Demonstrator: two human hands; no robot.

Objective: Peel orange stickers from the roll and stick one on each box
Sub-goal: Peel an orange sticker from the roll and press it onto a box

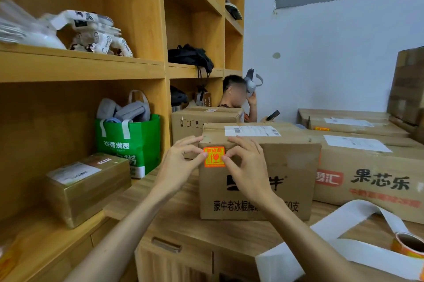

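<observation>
Item: orange sticker, at the point of application.

- Small taped parcel (88,186): sitting on the lower shelf (80,68) at far left, with a green tote bag (130,141) standing behind it.
- Left hand (181,157): reaching in from the lower left. Its thumb tip and forefinger tip are meeting at the sticker's left edge and pressing there, while the other fingers are spreading towards the box's top edge.
- Orange sticker (214,156): lying flat on the front face of the cardboard box (257,192), near its upper left corner, directly between the two hands.
- Right hand (245,162): its thumb and bent forefinger are pressing against the sticker's right edge, and the remaining fingers are fanning out over the box's top front edge.
- Cardboard box: standing upright on the wooden desk (183,217), with a long carton (367,167) lying just beside it on the right.
- Sticker roll (408,243): resting on the desk at far right, well apart from both hands, with a white backing strip (344,219) looping out from it.
</observation>
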